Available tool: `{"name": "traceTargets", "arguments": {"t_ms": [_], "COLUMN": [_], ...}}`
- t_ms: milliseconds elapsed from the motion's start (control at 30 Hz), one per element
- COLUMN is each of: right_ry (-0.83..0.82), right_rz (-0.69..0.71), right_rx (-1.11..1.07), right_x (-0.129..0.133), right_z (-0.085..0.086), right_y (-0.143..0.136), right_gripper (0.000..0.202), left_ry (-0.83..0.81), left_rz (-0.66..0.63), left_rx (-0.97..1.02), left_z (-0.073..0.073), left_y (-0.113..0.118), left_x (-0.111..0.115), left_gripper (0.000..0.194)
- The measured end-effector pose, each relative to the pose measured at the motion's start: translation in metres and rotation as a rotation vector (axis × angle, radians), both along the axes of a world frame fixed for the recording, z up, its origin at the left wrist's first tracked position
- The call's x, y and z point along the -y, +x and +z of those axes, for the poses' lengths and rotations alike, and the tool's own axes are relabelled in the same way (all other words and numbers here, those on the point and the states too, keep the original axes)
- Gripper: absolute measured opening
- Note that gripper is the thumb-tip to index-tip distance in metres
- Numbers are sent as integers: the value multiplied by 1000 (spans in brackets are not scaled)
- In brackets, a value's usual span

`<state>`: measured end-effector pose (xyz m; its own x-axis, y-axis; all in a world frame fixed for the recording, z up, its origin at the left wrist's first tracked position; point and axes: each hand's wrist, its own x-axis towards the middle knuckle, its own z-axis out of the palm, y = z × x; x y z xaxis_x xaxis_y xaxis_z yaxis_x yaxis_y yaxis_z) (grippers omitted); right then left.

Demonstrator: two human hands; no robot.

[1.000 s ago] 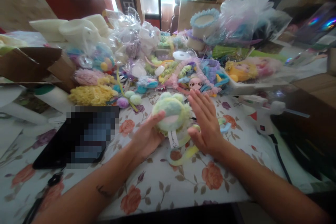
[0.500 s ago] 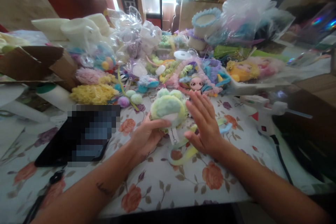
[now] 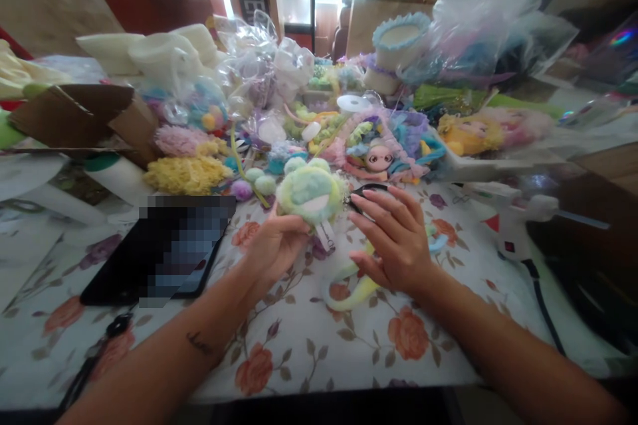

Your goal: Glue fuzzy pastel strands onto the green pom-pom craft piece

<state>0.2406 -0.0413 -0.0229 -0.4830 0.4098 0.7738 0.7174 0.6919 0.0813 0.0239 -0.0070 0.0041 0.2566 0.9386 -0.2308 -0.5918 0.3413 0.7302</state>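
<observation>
My left hand [image 3: 279, 242] is closed on a small fuzzy plush piece [image 3: 309, 194] in pale green and yellow. Pom-poms line its top edge, and a white tag [image 3: 325, 236] hangs from its lower side. To the right, my right hand [image 3: 396, 239] is open, palm down, with its fingers spread and nothing visible in them. Just beyond its fingertips lies a black looped handle [image 3: 367, 188], partly covered by the fingers; I cannot make out the whole object. A soft yellow, green and blue strip [image 3: 343, 300] curves over the flowered tablecloth [image 3: 309, 358], partly under my right hand.
A tablet [image 3: 164, 252] lies at left beside a thread cone [image 3: 117, 179]. On the right stands a glue gun [image 3: 513, 219] with a black cable. Across the back are heaped trims, plastic bags, a doll head [image 3: 379, 158], pom-poms [image 3: 259, 179] and a cardboard box [image 3: 74, 113].
The plush piece and my left hand have moved slightly away from my right hand. My right fingers have spread and lowered, and the black looped handle now shows beyond them. The view has shifted slightly.
</observation>
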Motion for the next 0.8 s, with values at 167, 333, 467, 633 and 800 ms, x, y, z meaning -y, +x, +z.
{"name": "traceTargets", "arguments": {"t_ms": [167, 333, 467, 633, 800], "right_ry": [-106, -113, -53, -5, -176], "right_rz": [179, 248, 321, 211, 95], "right_rx": [198, 269, 150, 72, 266], "right_x": [0, -3, 1, 2, -3], "right_z": [2, 1, 2, 3, -1], "right_y": [-14, -17, -13, -11, -14], "right_gripper": [66, 60, 47, 53, 73], "left_ry": [-88, -141, -97, -130, -204], "left_rz": [-54, 41, 136, 132, 72], "left_rx": [46, -1, -20, -51, -20], "left_z": [-3, -1, 4, 10, 13], "left_y": [-2, 6, 9, 6, 6], "left_x": [4, 5, -1, -5, -3], "left_gripper": [24, 8, 32, 28, 31]}}
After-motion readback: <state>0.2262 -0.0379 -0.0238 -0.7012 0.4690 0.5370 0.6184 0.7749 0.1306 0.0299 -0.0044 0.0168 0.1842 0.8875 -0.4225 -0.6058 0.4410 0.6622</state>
